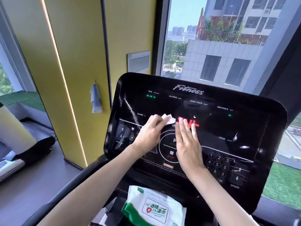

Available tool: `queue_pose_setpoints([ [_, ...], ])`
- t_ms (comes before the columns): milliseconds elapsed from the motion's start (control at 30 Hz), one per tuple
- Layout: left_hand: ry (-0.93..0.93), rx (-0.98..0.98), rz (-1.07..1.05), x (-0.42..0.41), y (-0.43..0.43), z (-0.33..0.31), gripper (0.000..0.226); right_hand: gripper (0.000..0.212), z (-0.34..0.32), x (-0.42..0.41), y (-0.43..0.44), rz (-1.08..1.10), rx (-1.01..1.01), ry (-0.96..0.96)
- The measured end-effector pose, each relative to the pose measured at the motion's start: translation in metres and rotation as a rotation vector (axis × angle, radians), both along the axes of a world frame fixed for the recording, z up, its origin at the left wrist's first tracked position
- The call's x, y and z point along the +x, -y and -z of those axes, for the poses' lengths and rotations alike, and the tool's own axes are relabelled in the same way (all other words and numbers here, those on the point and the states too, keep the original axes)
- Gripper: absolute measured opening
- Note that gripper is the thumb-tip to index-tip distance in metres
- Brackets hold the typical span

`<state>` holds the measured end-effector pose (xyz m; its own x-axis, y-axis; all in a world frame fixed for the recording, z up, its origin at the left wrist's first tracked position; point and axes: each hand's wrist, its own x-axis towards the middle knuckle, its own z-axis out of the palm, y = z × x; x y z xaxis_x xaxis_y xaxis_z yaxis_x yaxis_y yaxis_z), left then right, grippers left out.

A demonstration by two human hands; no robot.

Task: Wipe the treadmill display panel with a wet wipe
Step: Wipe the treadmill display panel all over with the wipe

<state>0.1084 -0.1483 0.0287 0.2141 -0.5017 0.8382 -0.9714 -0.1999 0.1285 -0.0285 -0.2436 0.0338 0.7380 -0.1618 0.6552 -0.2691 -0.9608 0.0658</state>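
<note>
The black glossy treadmill display panel [211, 121] fills the middle of the view, with red lit digits at its centre. My left hand [150, 131] grips a crumpled white wet wipe [168, 119] against the panel, left of the red digits. My right hand [187, 142] lies flat with straight fingers on the panel, over the round start/stop control, its fingertips right beside the wipe. Part of the wipe is hidden under my left fingers.
A white and green pack of wet wipes [154, 207] lies on the ledge below the panel. A black handrail [73, 188] runs down to the left. A yellow wall [78, 62] with a hanging blue cloth [96, 99] stands left; a window [219, 41] is behind.
</note>
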Motion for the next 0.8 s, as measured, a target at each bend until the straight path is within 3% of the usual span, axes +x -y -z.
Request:
queue_pose_setpoints([
  [33,-0.049,-0.032,-0.03,0.008,-0.005,-0.001,0.053,0.059,0.0,-0.001,0.001,0.001,-0.004,0.007],
  [133,-0.568,-0.365,-0.327,0.02,-0.015,-0.009,0.054,0.056,0.001,0.0,0.001,0.0,-0.003,0.019],
  [167,-0.642,-0.396,-0.378,0.017,-0.014,-0.008,0.056,0.056,0.002,0.001,0.001,0.001,0.001,0.02],
  [200,-0.583,-0.363,-0.376,0.008,-0.011,-0.007,0.058,0.057,0.003,0.002,0.001,0.004,0.007,0.023],
  [300,-0.146,-0.039,-0.072,-0.014,-0.007,0.015,0.049,0.057,0.004,0.004,0.0,0.004,0.019,0.04],
  [333,-0.077,0.032,-0.007,-0.009,-0.012,0.018,0.048,0.057,0.004,0.004,0.0,0.004,0.017,0.036],
  [400,-0.154,-0.043,-0.051,0.006,-0.019,0.014,0.051,0.053,0.003,0.003,0.0,0.005,0.012,0.03],
  [500,-0.645,-0.376,-0.325,0.015,-0.02,0.001,0.056,0.051,0.004,0.002,0.0,0.009,0.017,0.03],
  [533,-0.661,-0.385,-0.342,0.009,-0.017,-0.002,0.056,0.051,0.003,0.002,0.0,0.009,0.014,0.035],
  [667,-0.064,0.065,0.003,-0.016,-0.011,0.016,0.053,0.054,0.004,0.002,0.003,0.017,-0.012,0.036],
  [700,0.008,0.13,0.048,-0.011,-0.015,0.014,0.051,0.056,0.004,0.002,0.004,0.018,-0.016,0.029],
  [733,0.004,0.132,0.044,-0.002,-0.016,0.011,0.051,0.057,0.003,0.001,0.004,0.018,-0.02,0.02],
  [800,-0.178,-0.039,-0.079,0.007,-0.016,0.002,0.054,0.059,0.001,-0.001,0.004,0.015,-0.031,0.008],
])
